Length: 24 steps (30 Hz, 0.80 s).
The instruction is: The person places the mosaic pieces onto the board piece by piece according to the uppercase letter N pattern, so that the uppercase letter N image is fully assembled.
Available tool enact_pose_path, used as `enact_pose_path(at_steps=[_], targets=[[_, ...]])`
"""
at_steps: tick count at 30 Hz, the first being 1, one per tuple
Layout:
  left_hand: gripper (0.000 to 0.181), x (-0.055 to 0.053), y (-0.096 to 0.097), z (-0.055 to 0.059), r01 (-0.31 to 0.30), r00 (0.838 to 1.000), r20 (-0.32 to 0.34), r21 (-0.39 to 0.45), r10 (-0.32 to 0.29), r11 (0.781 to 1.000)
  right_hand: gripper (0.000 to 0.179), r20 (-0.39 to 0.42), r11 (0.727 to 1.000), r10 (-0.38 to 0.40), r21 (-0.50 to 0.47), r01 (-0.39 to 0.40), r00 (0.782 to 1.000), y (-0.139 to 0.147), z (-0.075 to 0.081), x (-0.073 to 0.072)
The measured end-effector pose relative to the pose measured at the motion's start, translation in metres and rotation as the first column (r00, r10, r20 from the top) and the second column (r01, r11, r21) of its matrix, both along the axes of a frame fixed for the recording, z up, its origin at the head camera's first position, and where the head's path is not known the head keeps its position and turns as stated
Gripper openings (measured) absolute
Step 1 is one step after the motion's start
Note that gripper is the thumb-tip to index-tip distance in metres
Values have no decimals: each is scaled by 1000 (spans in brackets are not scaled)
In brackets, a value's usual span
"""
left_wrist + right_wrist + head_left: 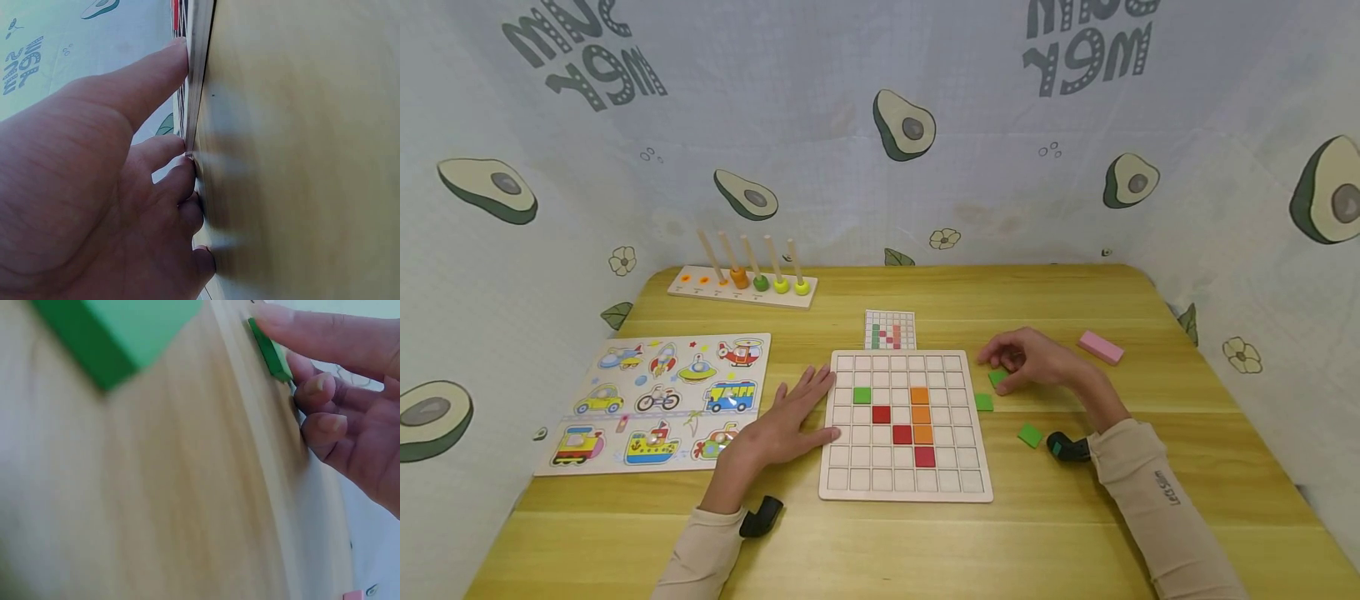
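Observation:
A wooden grid board [861, 479] lies mid-table, holding a green tile [862, 396], a diagonal of three red tiles [902, 434] and a column of three orange tiles [921, 414]. My left hand [786, 421] rests at the board's left edge, fingers extended, thumb and fingertips touching it. Right of the board, my right hand [1037, 358] pinches a small green square tile [997, 377] at the table surface; the right wrist view shows the thumb against this tile [270, 353]. Two more green tiles lie nearby, one by the board's edge [983, 402] and another [1030, 434] closer to the wrist.
Behind the board is a small pattern card [890, 321] with a coloured grid. A vehicle picture puzzle [688, 346] covers the left side. At the back left stands a peg stacker [782, 297] with coloured beads. One pink block [1101, 347] sits beyond the right hand.

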<state>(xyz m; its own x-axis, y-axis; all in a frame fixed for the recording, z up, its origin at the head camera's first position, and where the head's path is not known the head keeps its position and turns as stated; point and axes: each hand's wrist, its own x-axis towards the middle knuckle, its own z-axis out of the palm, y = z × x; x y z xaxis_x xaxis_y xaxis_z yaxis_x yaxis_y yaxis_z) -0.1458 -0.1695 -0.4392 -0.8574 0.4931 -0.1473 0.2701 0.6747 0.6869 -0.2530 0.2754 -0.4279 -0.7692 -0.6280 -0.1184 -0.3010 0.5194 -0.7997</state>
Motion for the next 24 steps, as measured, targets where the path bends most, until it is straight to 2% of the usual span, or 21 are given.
enact_pose_path(at_steps=[12,24], targets=[[85,-1,0,-2,-1,1000,8,-26,1,1000,39,0,999,-41,3,41,999,3,3,2],[85,0,-1,-1,-4,1000,9,-18,4,1000,39,22,1000,22,-2,-22,1000,4,1,0]])
